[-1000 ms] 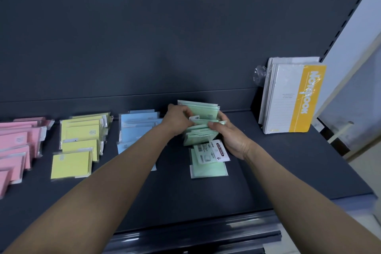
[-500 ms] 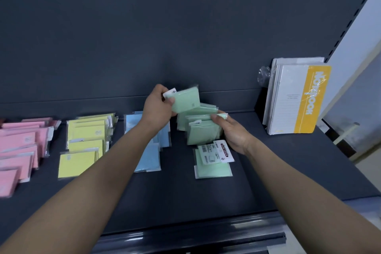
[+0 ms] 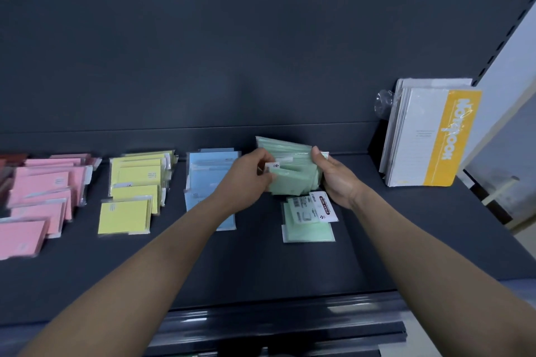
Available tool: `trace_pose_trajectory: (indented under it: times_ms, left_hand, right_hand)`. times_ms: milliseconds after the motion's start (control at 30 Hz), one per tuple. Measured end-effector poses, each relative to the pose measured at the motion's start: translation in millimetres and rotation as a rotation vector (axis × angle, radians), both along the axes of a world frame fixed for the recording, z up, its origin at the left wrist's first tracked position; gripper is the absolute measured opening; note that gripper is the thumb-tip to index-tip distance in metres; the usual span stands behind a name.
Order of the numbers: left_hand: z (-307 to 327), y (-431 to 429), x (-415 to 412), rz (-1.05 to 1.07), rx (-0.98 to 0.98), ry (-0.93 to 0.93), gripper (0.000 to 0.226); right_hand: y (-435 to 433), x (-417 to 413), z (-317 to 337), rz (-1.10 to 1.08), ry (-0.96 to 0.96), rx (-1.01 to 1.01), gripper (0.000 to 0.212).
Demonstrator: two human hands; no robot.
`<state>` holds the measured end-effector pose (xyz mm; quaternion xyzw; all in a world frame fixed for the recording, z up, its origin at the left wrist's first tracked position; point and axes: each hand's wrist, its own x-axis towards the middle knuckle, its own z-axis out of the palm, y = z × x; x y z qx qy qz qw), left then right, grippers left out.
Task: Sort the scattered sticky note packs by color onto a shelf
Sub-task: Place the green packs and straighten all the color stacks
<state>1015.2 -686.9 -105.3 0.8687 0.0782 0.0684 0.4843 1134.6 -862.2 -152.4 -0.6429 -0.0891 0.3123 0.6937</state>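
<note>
In the centre of the frame I see both hands on the leaning bundle of green sticky note packs [image 3: 293,174], which stands at the back of the shelf [image 3: 261,275]. The left hand [image 3: 249,175] pinches the front pack by its white label corner. The right hand [image 3: 338,181] is curled around the right side of the bundle and holds it together.

I think the main risk is the smooth plastic wrapping. If the right hand loosens while the left one pulls or pushes the front pack, the bundle may fan out and slide forward onto the flat green pack [image 3: 307,226] just below it. It may also slide left into the blue packs [image 3: 207,182], which lie just beside the left wrist, and then the colours mix again.

There is little room on the left, where the yellow packs [image 3: 133,182] and pink packs [image 3: 40,194] fill the rows. On the right, a bare strip separates the bundle from the upright notebooks [image 3: 429,139]. The shelf towards the lower edge of the frame is bare up to its front lip.
</note>
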Motion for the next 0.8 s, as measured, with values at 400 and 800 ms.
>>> trace_pose_trajectory:
  times_ms: [400,800]
  left_hand:
    - [-15,5,1,-0.003,0.172,0.126,0.012]
    - [-9,6,-5,-0.120,0.302,0.155,0.027]
  right_hand:
    - [-4,0,-3,0.113,-0.021,-0.015,0.085]
    - [-7,6,-5,0.040,0.001,0.026,0.058]
